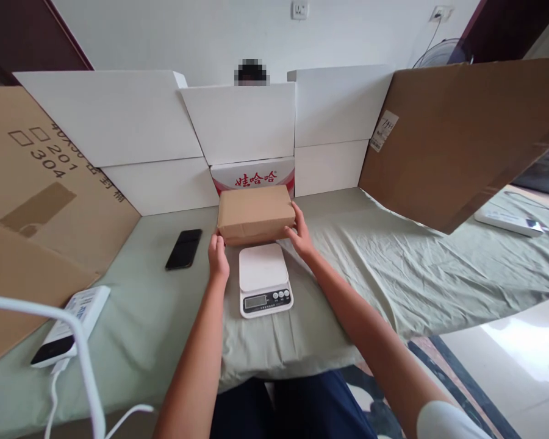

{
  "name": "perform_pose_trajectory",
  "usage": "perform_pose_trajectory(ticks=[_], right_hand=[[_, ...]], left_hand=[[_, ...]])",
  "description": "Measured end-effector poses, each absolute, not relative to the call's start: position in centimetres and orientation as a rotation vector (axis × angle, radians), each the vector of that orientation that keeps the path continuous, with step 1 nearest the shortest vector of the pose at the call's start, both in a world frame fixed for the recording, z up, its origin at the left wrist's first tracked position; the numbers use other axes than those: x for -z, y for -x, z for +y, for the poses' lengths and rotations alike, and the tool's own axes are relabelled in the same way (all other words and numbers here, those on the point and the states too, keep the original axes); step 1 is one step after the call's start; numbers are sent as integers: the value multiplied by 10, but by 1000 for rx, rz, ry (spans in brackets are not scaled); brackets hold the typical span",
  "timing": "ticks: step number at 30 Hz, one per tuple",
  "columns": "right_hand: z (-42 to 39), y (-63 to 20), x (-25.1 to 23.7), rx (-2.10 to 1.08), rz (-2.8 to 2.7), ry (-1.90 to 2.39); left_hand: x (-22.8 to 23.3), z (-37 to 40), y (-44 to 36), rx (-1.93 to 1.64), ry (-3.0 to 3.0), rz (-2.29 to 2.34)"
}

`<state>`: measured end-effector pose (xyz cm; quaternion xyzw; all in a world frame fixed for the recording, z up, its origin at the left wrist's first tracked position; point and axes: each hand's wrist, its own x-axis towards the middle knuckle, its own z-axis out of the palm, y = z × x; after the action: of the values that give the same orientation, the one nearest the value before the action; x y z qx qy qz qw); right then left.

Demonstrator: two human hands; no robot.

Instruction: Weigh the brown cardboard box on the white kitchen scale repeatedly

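Note:
A closed brown cardboard box (256, 210) is gripped at both ends, just beyond a white kitchen scale (263, 268). My left hand (218, 253) has its fingers closed on the box's near left corner. My right hand (299, 235) holds the right end, with the thumb toward the front face and the fingers along the side. On the scale, the flat platform is bare and the display and buttons face me. Whether the box rests on the cloth or is slightly raised, I cannot tell.
A black phone (183, 249) lies on the green cloth (160, 329) to the left. Beside a cardboard panel (32, 183), a white power bank (73, 326) has a cable attached. White boxes (242, 122) form a wall behind, with a person's head above. Another cardboard panel (448, 134) leans at right.

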<state>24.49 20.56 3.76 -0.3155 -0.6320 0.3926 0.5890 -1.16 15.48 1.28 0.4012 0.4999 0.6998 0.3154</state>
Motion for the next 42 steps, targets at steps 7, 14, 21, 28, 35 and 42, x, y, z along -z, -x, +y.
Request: perform_pose_trajectory(ticks=[7,14,21,28,35,42], right_hand=[[225,-234,-7,-999,-1475,755],[231,-241,-3,-1024,-1466,852],[234,-250,4,-1069,-1384,894],[228,-242,-1,-1062,-1506,856],[226,-241,-4,-962,-1566,797],[181,-258,-4,-726,-1603,758]], left_hand=[[22,178,18,-1861,-935,1296],[20,176,24,-1849,-932,1285],[10,166,27,-1854,-779,1346],[8,168,19,-1739,-801,1329],[7,171,18,-1785,-807,1346],[7,116,5,-1915,-1056,1267]])
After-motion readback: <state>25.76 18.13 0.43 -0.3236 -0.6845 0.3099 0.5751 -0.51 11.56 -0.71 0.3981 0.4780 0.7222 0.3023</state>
